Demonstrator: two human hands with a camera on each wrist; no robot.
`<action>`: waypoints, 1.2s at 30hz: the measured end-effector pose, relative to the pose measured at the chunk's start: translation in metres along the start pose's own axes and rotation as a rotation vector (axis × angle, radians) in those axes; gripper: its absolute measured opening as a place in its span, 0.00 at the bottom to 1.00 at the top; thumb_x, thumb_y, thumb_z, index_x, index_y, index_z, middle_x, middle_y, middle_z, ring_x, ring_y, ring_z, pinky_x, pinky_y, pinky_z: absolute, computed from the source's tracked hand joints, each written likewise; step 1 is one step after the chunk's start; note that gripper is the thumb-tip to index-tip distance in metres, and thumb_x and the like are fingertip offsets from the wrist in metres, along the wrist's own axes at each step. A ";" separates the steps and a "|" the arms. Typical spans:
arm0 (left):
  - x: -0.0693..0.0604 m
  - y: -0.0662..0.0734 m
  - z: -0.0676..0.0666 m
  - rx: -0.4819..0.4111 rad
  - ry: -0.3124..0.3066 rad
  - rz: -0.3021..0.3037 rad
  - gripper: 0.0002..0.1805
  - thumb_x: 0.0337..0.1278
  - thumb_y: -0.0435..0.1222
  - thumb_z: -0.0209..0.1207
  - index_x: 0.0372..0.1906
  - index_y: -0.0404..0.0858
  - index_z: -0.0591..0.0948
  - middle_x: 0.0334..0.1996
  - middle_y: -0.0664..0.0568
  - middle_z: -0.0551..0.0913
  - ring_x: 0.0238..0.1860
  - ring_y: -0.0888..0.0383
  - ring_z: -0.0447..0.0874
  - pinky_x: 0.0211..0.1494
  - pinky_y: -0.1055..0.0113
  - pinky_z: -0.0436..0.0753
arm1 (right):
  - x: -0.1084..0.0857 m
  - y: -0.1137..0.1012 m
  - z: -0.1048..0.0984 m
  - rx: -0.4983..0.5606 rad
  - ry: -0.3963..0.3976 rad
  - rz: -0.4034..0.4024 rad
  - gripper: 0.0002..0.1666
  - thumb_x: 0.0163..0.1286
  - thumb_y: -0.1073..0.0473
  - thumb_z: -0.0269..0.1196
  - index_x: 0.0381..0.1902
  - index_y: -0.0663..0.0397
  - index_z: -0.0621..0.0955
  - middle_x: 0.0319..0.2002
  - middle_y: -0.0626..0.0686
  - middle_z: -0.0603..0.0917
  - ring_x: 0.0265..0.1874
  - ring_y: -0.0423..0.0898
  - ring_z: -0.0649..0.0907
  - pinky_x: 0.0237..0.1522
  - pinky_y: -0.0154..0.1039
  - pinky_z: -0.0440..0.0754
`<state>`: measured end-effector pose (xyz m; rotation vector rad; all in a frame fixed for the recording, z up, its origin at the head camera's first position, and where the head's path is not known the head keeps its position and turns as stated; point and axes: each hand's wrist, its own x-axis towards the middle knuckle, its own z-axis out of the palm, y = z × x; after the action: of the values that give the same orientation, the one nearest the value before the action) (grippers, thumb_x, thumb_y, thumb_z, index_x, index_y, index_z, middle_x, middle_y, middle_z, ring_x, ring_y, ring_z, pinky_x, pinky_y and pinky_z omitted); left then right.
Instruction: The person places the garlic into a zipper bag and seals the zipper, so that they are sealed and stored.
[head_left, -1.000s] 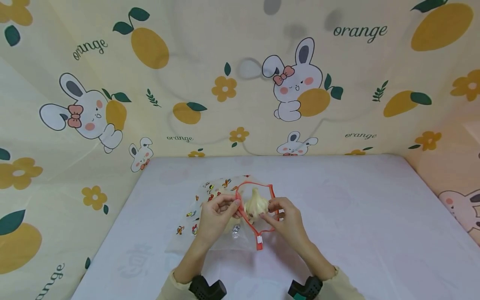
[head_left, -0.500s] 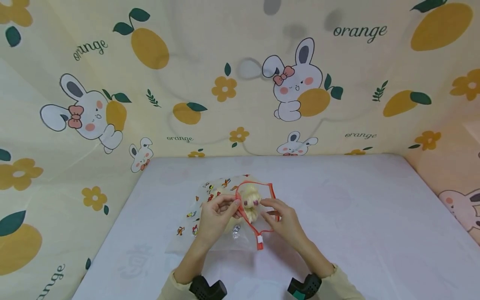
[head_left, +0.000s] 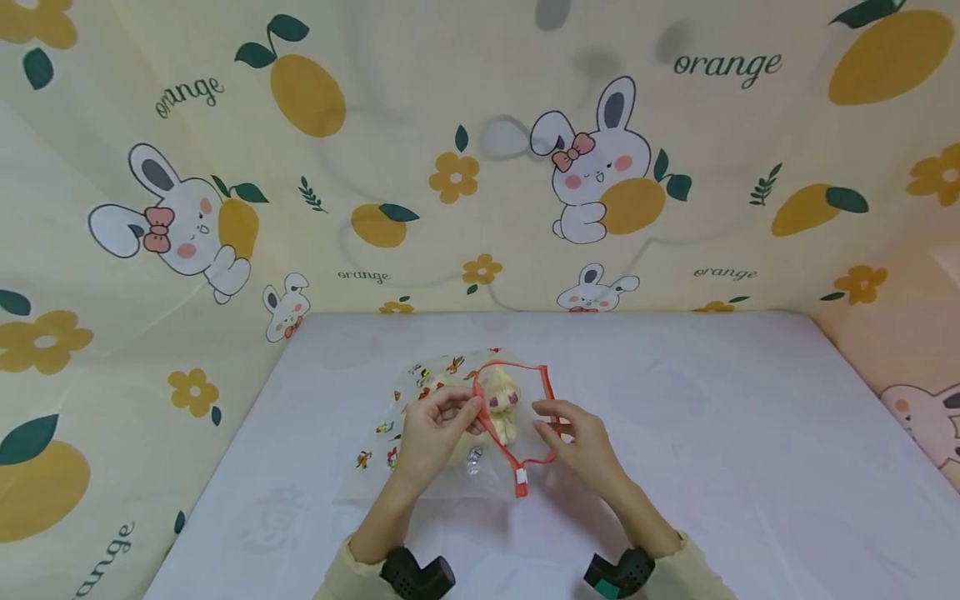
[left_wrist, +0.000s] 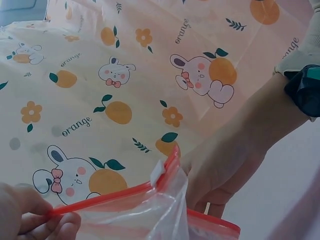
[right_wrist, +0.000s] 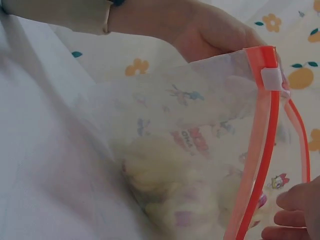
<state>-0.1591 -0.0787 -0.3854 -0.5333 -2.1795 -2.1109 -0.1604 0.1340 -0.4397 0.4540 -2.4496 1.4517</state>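
Observation:
A translucent slider zip bag (head_left: 367,479) with small cartoon prints lies on the table, its red-edged mouth spread wide toward the right. My left hand (head_left: 433,429) pinches the red rim on the left side of the mouth. Just inside the opening sits a cream toy figure (head_left: 502,404) with purple eyes. My right hand (head_left: 588,442) hovers at the right side of the mouth, fingers loosely bent and apart from the figure. More pale shapes (right_wrist: 160,170) show blurrily through the plastic in the right wrist view. A white slider (right_wrist: 271,79) sits at the zip's near end.
A white cloth covers the table (head_left: 735,450). Behind it and along both sides hangs a yellowish curtain (head_left: 420,100) printed with rabbits, oranges and flowers. Each wrist wears a black camera.
The cream figure has turned in the mouth of the bag, so its purple eyes show. My right hand has let go of it and drawn slightly right. The left hand stays on the rim.

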 end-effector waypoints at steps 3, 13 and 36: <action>0.001 -0.001 0.000 -0.003 -0.002 0.005 0.12 0.62 0.28 0.57 0.43 0.20 0.79 0.32 0.25 0.82 0.25 0.70 0.82 0.32 0.76 0.87 | -0.002 0.002 -0.003 -0.009 0.065 0.031 0.12 0.60 0.69 0.66 0.43 0.64 0.83 0.41 0.60 0.88 0.40 0.50 0.86 0.39 0.36 0.89; 0.000 -0.003 0.000 0.037 0.007 0.015 0.10 0.62 0.29 0.58 0.42 0.22 0.80 0.32 0.26 0.82 0.25 0.71 0.81 0.32 0.75 0.87 | 0.002 0.012 -0.016 0.009 0.109 0.186 0.08 0.56 0.68 0.70 0.35 0.62 0.84 0.29 0.59 0.87 0.28 0.24 0.77 0.30 0.26 0.82; 0.000 -0.001 0.001 0.035 -0.005 -0.015 0.11 0.63 0.30 0.58 0.43 0.23 0.79 0.33 0.26 0.82 0.25 0.70 0.81 0.32 0.76 0.86 | -0.005 0.033 -0.025 0.163 -0.301 0.464 0.18 0.65 0.61 0.64 0.44 0.74 0.78 0.32 0.64 0.86 0.26 0.42 0.82 0.29 0.33 0.84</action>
<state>-0.1590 -0.0774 -0.3861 -0.5221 -2.2258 -2.0771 -0.1675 0.1714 -0.4559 0.1416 -2.8189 1.8945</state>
